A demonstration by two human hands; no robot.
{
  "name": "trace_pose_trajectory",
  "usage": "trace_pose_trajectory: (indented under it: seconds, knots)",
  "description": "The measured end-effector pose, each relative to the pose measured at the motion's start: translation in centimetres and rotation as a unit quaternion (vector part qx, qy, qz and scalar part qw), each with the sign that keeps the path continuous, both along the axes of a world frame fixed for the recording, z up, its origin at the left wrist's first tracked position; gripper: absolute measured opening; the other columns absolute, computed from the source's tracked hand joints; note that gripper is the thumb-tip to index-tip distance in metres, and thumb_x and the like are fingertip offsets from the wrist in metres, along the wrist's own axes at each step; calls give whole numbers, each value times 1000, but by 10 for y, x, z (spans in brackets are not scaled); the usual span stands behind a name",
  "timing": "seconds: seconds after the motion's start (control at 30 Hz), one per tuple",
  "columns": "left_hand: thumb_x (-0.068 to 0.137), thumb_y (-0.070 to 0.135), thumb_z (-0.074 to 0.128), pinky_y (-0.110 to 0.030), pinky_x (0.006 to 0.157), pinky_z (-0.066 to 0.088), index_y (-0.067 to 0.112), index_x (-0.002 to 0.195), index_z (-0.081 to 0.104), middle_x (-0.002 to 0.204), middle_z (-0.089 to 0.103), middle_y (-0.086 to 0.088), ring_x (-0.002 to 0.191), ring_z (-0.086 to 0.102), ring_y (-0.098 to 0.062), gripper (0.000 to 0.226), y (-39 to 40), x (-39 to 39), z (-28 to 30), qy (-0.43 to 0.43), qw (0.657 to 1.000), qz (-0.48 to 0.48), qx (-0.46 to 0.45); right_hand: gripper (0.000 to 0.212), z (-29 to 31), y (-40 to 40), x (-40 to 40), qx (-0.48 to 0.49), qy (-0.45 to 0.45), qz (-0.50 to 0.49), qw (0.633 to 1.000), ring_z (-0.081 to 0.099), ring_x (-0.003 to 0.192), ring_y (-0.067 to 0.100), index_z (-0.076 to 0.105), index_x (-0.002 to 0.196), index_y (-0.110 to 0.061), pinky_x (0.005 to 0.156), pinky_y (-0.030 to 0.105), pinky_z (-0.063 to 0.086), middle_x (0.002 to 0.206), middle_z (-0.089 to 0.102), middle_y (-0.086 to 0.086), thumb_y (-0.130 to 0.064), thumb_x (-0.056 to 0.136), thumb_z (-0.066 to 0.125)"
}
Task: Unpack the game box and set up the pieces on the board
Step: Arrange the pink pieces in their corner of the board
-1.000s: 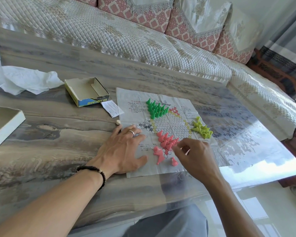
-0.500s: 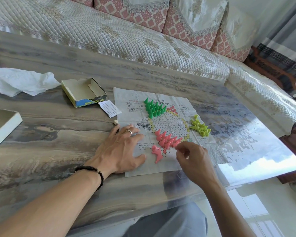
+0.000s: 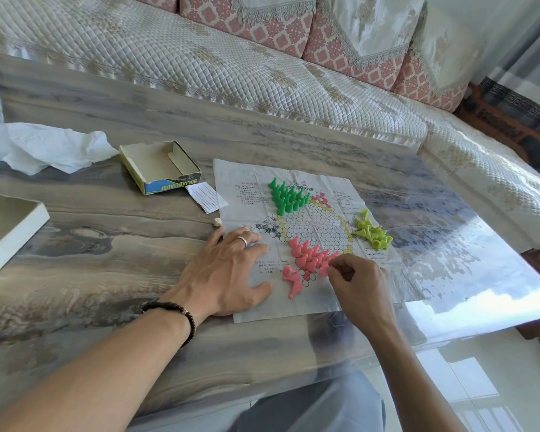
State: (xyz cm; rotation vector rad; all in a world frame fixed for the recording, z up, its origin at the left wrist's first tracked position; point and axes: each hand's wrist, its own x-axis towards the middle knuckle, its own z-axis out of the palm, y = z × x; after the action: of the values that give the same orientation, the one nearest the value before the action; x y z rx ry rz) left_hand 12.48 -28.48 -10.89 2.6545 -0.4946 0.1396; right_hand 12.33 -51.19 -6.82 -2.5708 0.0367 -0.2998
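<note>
At the table (image 3: 106, 244), we work the near corner of a paper game board (image 3: 312, 226). Our left hand (image 3: 228, 272) lies flat, fingers spread, pressing the sheet's near-left part down; our right hand (image 3: 356, 282) is curled, fingertips pinching what looks like a pink piece at the edge of the pink pieces (image 3: 309, 257) standing just ahead of its knuckles.

Two or three more pink pieces (image 3: 292, 280) lie tipped over between our hands. The green pieces (image 3: 287, 198) stand packed together beyond our left hand's fingertips, and the yellow-green pieces (image 3: 371, 233) sit in a looser cluster ahead and to the right of our right hand, some apparently on their sides. The opened game box (image 3: 159, 171) rests on the table farther off, ahead-left of our left hand, with a small paper slip (image 3: 206, 198) and a tiny pale die-like cube (image 3: 216, 222) between it and our hand.

We judge the pieces to be light, hard, smooth plastic, narrow at the top and flared at the base: easy to knock over in a row, best taken by the slim neck between thumb and forefinger and set straight down. The board looks thin, creased and soft, apt to slide or lift on the glossy table, so we would hold it by pressing flat rather than pinching an edge.
</note>
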Motion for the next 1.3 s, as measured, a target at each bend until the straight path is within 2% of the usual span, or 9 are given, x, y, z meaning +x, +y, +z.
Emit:
trace_pose_trajectory:
  seconds: [0.1, 0.23, 0.37, 0.57, 0.77, 1.0, 1.1, 1.2, 1.3]
  knots:
    - [80, 64, 44, -40, 119, 6, 29, 140, 43, 153, 32, 5, 145, 14, -10, 69, 0, 0, 1, 0, 1000, -1, 2, 10, 0, 3, 0, -23, -3, 18, 1000, 62, 68, 1, 75, 82, -18, 64, 18, 48, 67, 64, -17, -11, 83, 68]
    - [80, 64, 44, -40, 119, 5, 28, 139, 43, 153, 32, 5, 145, 14, -11, 69, 0, -1, 1, 0, 1000, -2, -1, 10, -3, 4, 4, -39, -9, 25, 999, 63, 68, 6, 75, 85, -17, 68, 31, 54, 69, 67, -11, -12, 82, 68]
    - [81, 63, 47, -40, 119, 5, 28, 140, 43, 153, 32, 4, 145, 15, -11, 68, 1, 0, 1, 0, 1000, -3, -3, 17, -1, 3, -1, -15, -18, 1, 1000, 60, 68, -1, 72, 99, -16, 64, 10, 44, 73, 66, -12, -14, 83, 67]
    - [78, 66, 41, -40, 119, 8, 28, 139, 43, 152, 34, 5, 144, 16, -11, 72, 1, 0, 0, -3, 1000, -1, 2, 9, 0, 12, -22, 33, -36, 23, 999, 59, 62, 5, 70, 75, -22, 59, 15, 45, 66, 66, -13, -17, 81, 70]
    - [77, 66, 43, -39, 119, 8, 28, 136, 48, 150, 37, 4, 144, 19, -12, 70, 0, 0, 0, -16, 1000, 1, -3, 13, -13, 28, -33, 52, 1, 66, 996, 56, 63, 7, 68, 79, -29, 59, 14, 41, 70, 62, -12, -36, 75, 77]
    - [75, 67, 39, -40, 118, 10, 28, 136, 47, 150, 37, 4, 144, 19, -12, 72, 0, 1, 0, -14, 1000, 1, 5, 15, -12, 27, -34, 53, 52, 90, 993, 54, 59, 5, 60, 70, -25, 56, 15, 38, 66, 60, -11, -18, 73, 73]
    - [76, 66, 40, -40, 118, 10, 28, 137, 46, 150, 36, 4, 144, 19, -13, 72, 1, 1, 0, -12, 1000, -1, 7, 15, -7, 22, -31, 143, 77, 73, 984, 56, 57, 10, 61, 74, -22, 56, 23, 43, 63, 63, -6, -12, 78, 72]
    - [77, 66, 41, -41, 118, 10, 28, 136, 47, 150, 37, 4, 144, 19, -13, 71, 1, 1, -1, -12, 1000, -1, 6, 18, -2, 19, -27, 200, 92, 53, 974, 62, 66, 38, 56, 84, -24, 64, 49, 52, 68, 70, 6, -14, 81, 70]
    - [76, 67, 40, -42, 118, 11, 28, 136, 47, 150, 37, 4, 144, 20, -13, 72, 0, 1, -1, -12, 1000, 0, 7, 27, 1, 20, -26, 196, 85, 34, 976, 65, 64, 33, 51, 94, -24, 65, 49, 52, 66, 70, 6, -15, 80, 73]
